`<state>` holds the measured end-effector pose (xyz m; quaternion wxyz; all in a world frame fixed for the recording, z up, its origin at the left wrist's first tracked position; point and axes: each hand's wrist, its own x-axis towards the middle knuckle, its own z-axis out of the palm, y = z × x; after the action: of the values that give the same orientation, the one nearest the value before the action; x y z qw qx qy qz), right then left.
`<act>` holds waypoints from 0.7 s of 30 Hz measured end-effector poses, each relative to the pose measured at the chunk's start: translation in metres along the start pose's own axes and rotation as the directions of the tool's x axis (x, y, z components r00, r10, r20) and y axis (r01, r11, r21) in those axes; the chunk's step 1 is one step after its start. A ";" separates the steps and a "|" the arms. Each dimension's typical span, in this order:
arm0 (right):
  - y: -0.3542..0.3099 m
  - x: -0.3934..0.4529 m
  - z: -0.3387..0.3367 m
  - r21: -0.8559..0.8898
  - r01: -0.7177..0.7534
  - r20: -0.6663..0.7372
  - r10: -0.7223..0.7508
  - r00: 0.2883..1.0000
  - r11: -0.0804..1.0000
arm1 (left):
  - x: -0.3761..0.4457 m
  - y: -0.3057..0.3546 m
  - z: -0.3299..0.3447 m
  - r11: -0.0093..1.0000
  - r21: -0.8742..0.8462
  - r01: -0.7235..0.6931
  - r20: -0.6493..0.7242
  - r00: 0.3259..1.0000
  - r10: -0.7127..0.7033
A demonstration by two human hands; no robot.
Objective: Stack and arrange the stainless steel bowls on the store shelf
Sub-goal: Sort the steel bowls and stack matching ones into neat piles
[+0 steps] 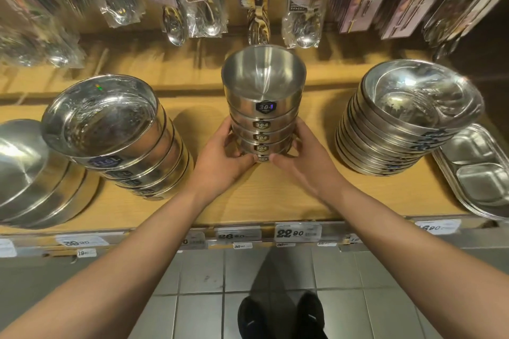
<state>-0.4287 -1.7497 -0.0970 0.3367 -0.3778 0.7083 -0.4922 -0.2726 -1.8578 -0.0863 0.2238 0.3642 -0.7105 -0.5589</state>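
Both hands, left hand [230, 157] and right hand [296, 158], clasp the bowl stack [263, 115] base (seemingly five bowls).

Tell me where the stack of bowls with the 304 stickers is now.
The 304 stack stands mid-shelf in the head view, between both hands, with wider bowl stacks on either side.
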 end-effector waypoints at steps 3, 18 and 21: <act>0.000 0.002 0.000 0.003 -0.004 -0.003 0.004 1.000 1.000 | 0.000 0.004 0.001 1.000 -0.022 0.004 -0.001 1.000 -0.005; -0.008 -0.028 -0.007 0.019 -0.241 -0.029 0.242 0.970 0.970 | -0.030 0.012 0.003 0.988 0.055 0.142 -0.094 0.986 -0.136; -0.021 -0.056 -0.007 0.025 -0.266 -0.052 0.267 0.962 0.964 | -0.066 0.023 0.002 0.985 0.010 0.175 -0.140 0.975 -0.172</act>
<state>-0.4031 -1.7026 -0.0687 0.3837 -0.2623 0.7572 -0.4589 -0.2388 -1.8034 -0.0586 0.2188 0.4652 -0.6651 -0.5417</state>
